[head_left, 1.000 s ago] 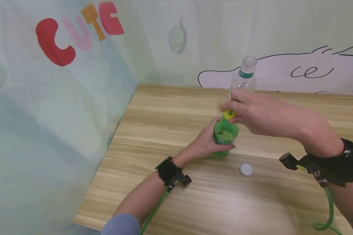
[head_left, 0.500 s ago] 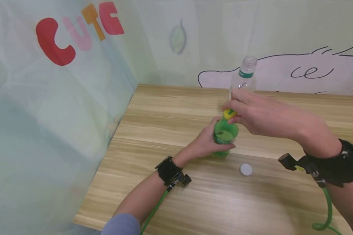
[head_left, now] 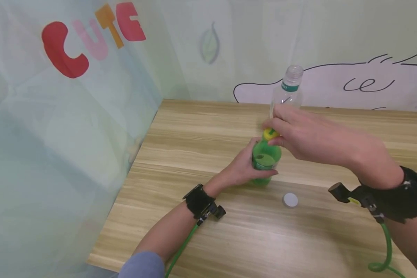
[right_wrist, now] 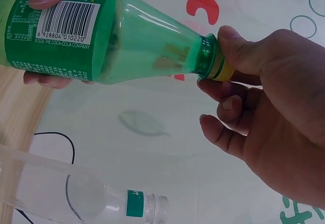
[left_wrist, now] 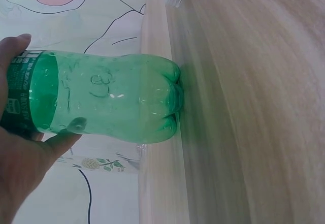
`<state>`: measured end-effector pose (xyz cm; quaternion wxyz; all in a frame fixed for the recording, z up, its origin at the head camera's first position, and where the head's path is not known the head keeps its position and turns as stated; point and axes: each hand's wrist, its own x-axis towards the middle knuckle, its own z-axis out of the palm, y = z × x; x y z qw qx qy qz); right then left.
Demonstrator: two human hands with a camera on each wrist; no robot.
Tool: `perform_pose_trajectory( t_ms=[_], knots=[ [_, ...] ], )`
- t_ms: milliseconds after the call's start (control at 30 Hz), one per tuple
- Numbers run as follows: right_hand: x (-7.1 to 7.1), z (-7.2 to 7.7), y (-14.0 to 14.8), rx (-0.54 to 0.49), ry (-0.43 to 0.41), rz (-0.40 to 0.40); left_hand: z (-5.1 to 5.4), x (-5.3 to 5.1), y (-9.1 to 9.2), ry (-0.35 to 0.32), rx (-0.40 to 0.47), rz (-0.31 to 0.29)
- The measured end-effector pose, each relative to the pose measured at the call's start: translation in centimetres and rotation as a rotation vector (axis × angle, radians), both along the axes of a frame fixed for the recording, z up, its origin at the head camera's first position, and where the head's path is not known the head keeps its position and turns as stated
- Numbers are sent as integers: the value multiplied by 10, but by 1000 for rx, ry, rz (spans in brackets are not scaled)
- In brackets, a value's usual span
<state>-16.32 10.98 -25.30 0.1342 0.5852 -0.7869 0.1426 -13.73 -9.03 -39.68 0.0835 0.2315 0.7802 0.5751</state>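
Note:
A green plastic soda bottle (head_left: 265, 154) with a green label stands upright on the wooden table (head_left: 180, 127). My left hand (head_left: 241, 168) grips it around the label, with thumb and fingers on opposite sides. On the bottle's neck sits a yellow cap (right_wrist: 225, 70), which my right hand (head_left: 316, 135) pinches between thumb and index finger. The other right fingers curl loosely below the cap in the right wrist view. Some liquid seems to be inside the bottle, seen through the green plastic.
A clear bottle (head_left: 292, 87) with no cap stands behind the right hand, its lower part hidden by that hand. One white round cap (head_left: 290, 200) lies on the table in front of the green bottle. A printed cloth backdrop (head_left: 208, 77) borders the table behind and at left.
My right thumb and fingertips have shifted slightly on the yellow cap, and the wrist has turned a little. The left hand and both bottles stay in place.

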Motion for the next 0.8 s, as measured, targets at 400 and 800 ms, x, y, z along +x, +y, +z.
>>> perform_pose_trajectory(
  t_ms=[400, 800],
  knots=[
    [0, -4, 3, -18, -15, -25, 0, 0, 0, 17, 1, 5],
    [-5, -10, 13, -49, -135, -102, 0, 2, 0, 7, 5, 6]
  ],
)
